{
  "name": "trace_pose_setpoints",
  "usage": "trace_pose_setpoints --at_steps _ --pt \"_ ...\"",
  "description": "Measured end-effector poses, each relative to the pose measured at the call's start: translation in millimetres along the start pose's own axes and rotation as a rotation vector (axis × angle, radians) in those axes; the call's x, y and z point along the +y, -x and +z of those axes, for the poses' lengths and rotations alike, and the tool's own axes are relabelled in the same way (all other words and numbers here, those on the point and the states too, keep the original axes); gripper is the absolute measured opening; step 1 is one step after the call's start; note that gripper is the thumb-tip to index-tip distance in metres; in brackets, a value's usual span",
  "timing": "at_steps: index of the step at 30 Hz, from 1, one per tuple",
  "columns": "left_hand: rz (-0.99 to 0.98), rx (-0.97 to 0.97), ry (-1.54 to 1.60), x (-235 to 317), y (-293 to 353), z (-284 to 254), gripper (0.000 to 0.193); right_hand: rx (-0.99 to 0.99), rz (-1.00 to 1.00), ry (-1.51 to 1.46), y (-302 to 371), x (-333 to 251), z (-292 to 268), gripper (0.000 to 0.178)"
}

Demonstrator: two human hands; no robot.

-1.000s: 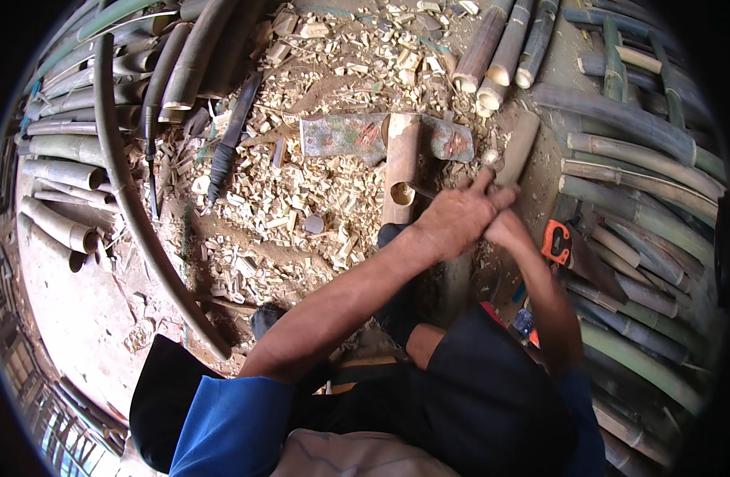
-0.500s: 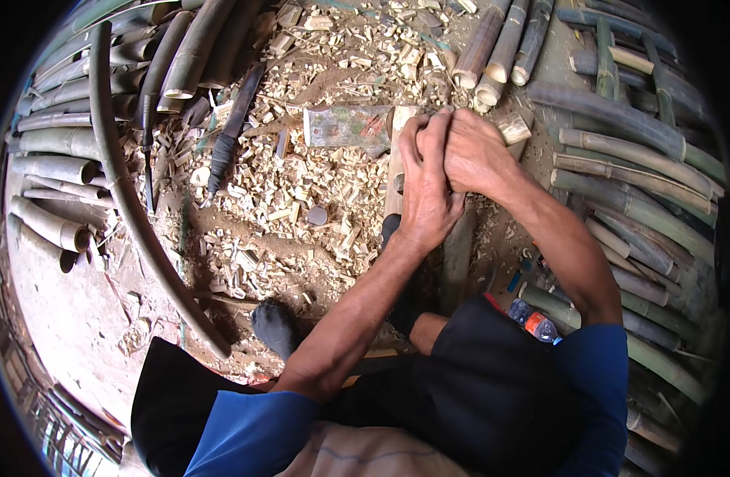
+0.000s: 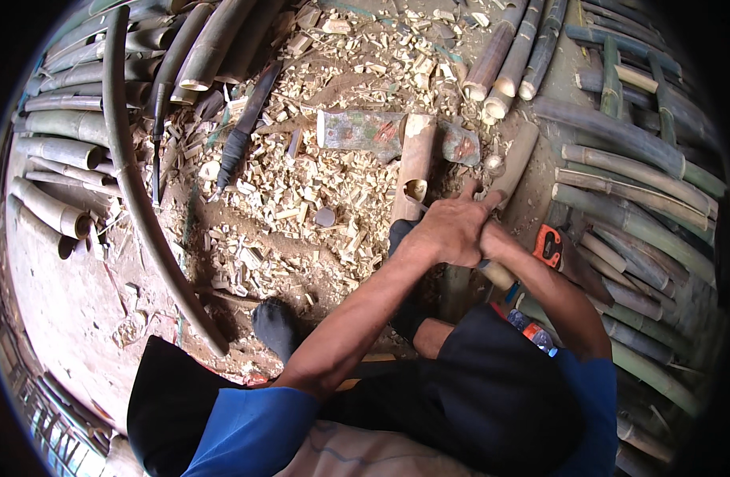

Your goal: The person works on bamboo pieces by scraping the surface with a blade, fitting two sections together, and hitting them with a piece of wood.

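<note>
Where the two hands overlap, two extended fingers (image 3: pixel 470 189) stand apart and point away from the body; I cannot tell what the others close on. The left hand (image 3: pixel 452 229) lies over the right hand (image 3: pixel 492 241), hiding most of it from my remote station. From the left hand's outer side, a slim grey shaft (image 3: pixel 420 206) runs to the open notch of a bamboo section (image 3: pixel 416 155), which lies across a flat, mottled strip (image 3: pixel 357 132). Beneath the right wrist I note a pale cylindrical end (image 3: pixel 500 275); whether it is gripped is unclear to me. A second bamboo piece (image 3: pixel 517 159) slants just beyond the fingertips. To the right I observe an orange-handled saw (image 3: pixel 548 245) and, nearer the knee, a plastic bottle (image 3: pixel 532 332). Pale chips (image 3: pixel 301 187) cover the ground left of the notched section. Among them lies a long blade with a dark wrapped handle (image 3: pixel 235 149), and farther left a curved pole (image 3: pixel 129 179). Bamboo poles (image 3: pixel 619 208) border my field on both sides.
</note>
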State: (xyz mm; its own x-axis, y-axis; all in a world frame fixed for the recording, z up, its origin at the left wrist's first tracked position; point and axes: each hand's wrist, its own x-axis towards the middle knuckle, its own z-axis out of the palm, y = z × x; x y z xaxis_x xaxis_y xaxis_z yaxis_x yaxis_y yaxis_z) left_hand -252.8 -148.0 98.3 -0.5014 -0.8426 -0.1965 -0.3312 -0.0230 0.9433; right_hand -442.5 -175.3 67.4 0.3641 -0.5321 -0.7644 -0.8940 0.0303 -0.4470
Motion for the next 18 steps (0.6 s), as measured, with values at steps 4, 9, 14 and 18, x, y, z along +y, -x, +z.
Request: trace_pose_setpoints --at_steps 4,9,14,18 --pt "0.048 -0.170 -0.054 -8 5 -12 0.107 0.038 0.112 -0.122 -13 2 38 0.062" --pt "-0.009 -0.453 -0.158 -14 -4 -25 0.112 0.006 0.023 -1.004 7 -41 69 0.028" --pt "0.020 0.689 -0.072 -26 67 -51 0.101 0.101 -0.008 -1.212 39 -63 51 0.048" --pt "-0.320 1.617 -0.561 -123 177 -133 0.075 0.850 0.121 -0.661 66 42 50 0.046"
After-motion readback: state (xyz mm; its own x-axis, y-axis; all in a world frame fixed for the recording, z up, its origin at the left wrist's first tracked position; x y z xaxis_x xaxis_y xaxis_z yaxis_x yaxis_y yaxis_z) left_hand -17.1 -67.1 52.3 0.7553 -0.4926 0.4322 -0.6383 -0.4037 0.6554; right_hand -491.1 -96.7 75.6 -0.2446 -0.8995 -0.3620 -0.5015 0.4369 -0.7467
